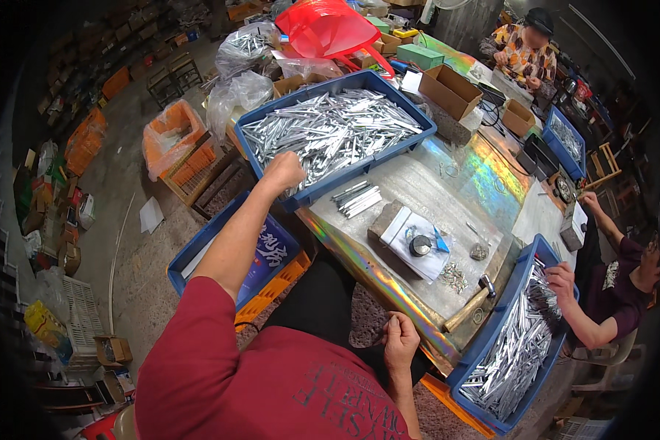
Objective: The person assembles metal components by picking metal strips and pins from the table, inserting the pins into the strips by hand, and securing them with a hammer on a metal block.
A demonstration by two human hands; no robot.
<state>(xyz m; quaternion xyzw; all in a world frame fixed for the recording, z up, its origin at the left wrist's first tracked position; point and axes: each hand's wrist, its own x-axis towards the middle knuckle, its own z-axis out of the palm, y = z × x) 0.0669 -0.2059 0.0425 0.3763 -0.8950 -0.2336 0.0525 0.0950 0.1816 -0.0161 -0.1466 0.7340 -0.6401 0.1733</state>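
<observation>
My left hand (pixel 284 173) reaches over the near left rim of a large blue crate (pixel 389 156) heaped with thin silvery metal strips (pixel 337 125). Its fingers are curled down at the strips, and whatever they grip is hidden. Close to my lap, beside the table's near edge, my right hand (pixel 401 342) is closed, with the thumb against the bent fingers; I cannot make out anything in it. A small row of metal strips (pixel 356 199) lies side by side on the table just in front of the crate.
A block with white paper (pixel 400 229) bears a round dark-topped container (pixel 420 246). Beyond are small metal pieces (pixel 453 279) and a hammer (pixel 468 308). At right, a co-worker's hand (pixel 562 282) touches strips in another blue crate (pixel 458 378). Another person (pixel 524 55) sits far back.
</observation>
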